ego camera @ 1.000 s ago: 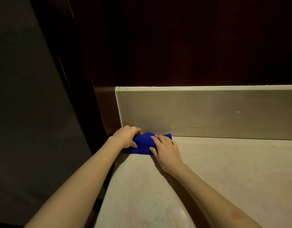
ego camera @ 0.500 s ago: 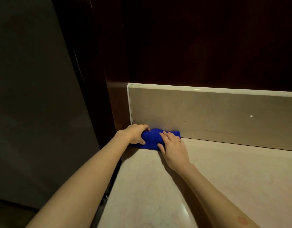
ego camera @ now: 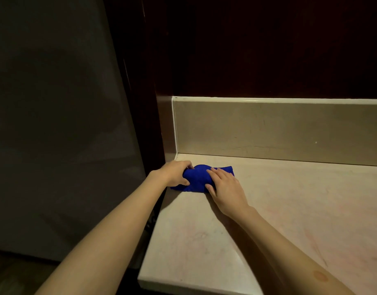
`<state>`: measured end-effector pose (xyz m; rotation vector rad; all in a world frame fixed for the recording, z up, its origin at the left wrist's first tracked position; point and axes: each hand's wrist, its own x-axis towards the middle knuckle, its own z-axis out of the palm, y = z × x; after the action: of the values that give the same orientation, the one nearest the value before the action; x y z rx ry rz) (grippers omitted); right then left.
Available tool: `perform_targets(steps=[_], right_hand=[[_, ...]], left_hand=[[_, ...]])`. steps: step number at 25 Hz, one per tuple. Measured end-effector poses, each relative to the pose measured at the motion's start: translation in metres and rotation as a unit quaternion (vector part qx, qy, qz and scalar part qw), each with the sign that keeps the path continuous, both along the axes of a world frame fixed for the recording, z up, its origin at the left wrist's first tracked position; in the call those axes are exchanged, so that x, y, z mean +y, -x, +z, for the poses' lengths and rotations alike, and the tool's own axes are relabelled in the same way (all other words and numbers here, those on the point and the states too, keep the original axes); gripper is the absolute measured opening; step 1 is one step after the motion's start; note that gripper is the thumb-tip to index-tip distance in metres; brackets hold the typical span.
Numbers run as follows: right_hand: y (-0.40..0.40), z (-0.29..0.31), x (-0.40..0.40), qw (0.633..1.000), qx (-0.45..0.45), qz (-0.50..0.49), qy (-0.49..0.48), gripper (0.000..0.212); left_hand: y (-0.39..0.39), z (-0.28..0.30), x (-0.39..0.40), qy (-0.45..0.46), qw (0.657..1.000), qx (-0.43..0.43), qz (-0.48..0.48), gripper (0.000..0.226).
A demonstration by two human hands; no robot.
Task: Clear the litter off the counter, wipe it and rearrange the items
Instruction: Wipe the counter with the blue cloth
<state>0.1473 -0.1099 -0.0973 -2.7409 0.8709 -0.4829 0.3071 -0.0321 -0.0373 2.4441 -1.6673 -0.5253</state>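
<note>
Both hands are on the blue cloth (ego camera: 197,177), which sits bunched up on the counter (ego camera: 289,209) between them. The left hand (ego camera: 175,173) grips its left end with curled fingers, while the right hand (ego camera: 225,186) presses flat on its right side, fingers straight.

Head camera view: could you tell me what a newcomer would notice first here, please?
The bright blue cloth stands out, bunched on the pale counter near its back left corner. The left hand grips its left end while the right hand presses flat on its right side. Behind runs a beige backsplash.
</note>
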Motion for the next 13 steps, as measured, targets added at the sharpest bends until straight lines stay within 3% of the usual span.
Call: perform_targets(steps=[13], right_hand=[[0.078, -0.005, 0.126, 1.0, -0.001, -0.005, 0.019, 0.048]], left_hand=[[0.063, -0.002, 0.133, 0.031, 0.997, 0.061, -0.024, 0.045]])
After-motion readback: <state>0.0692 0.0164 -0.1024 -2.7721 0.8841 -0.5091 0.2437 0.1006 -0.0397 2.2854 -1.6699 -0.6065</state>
